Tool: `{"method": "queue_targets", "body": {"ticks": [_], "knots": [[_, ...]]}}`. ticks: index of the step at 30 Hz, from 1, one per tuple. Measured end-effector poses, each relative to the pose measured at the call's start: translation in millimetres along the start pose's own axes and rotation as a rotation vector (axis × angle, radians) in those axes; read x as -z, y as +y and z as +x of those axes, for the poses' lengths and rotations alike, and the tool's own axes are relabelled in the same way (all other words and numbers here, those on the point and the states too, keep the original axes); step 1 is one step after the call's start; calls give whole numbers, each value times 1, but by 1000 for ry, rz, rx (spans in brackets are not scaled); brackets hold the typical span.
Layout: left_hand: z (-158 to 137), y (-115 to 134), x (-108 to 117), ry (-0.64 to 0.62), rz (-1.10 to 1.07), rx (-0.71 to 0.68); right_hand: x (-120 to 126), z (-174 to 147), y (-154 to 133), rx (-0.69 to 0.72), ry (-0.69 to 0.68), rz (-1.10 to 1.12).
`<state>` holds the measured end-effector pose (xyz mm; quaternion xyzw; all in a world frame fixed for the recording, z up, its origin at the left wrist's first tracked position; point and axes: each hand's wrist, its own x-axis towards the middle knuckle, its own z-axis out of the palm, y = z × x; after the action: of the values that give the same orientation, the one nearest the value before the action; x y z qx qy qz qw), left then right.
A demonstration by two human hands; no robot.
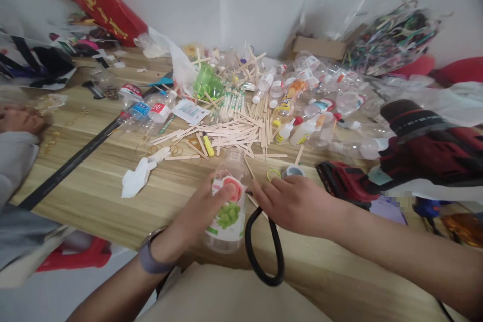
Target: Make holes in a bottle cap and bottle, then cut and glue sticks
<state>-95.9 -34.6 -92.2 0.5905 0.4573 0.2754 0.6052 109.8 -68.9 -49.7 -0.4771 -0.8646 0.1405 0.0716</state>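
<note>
My left hand (206,206) is wrapped round a clear plastic bottle (226,226), its thumb lying over the label with a peach and green grapes. The bottle is uncapped and stands nearly upright by the table's near edge. My right hand (290,204) is closed beside the bottle on what looks like a pair of scissors (277,256). One large black loop handle hangs below the fist. A small dark end shows by the bottle's right side; whether it touches the plastic I cannot tell, and the blades are hidden.
Wooden sticks (234,133) lie heaped behind the bottle, near a yellow marker (208,146). Several empty bottles (347,100) and glue bottles (302,131) fill the back. A red-black power drill (422,146) is at right, crumpled tissue (138,178) at left. Another person's hand (22,118) rests far left.
</note>
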Motion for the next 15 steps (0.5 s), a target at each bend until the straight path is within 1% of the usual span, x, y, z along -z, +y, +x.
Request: {"method": "queue_targets", "body": {"ticks": [1,2,3,5,7,8,9,10,11,12,14,15], "knots": [[1,1,0,-4,2,42,0,1,1,14,-8,-37],[1,1,0,9,15,43,0,1,2,-5,-29,-2],[1,0,0,31,38,8,-2,2,3,-48,-66,95],[0,-5,1,90,96,-132,-9,3,4,-178,-188,460],[0,-12,2,140,142,-301,-16,4,4,-256,-314,792],[1,-14,3,155,156,-368,-18,4,4,-258,-358,887],[1,-16,3,166,167,-415,-19,4,4,-246,-356,906],[2,-16,4,171,175,-438,-19,3,4,-218,-305,833],[3,-15,4,156,173,-432,-18,2,4,-173,-221,681],[4,-12,3,127,157,-392,-15,1,5,-128,-130,513],[5,-5,2,36,80,-245,-10,-1,5,-78,18,270],[5,-1,1,0,36,-164,-7,-2,6,-60,59,196]]}}
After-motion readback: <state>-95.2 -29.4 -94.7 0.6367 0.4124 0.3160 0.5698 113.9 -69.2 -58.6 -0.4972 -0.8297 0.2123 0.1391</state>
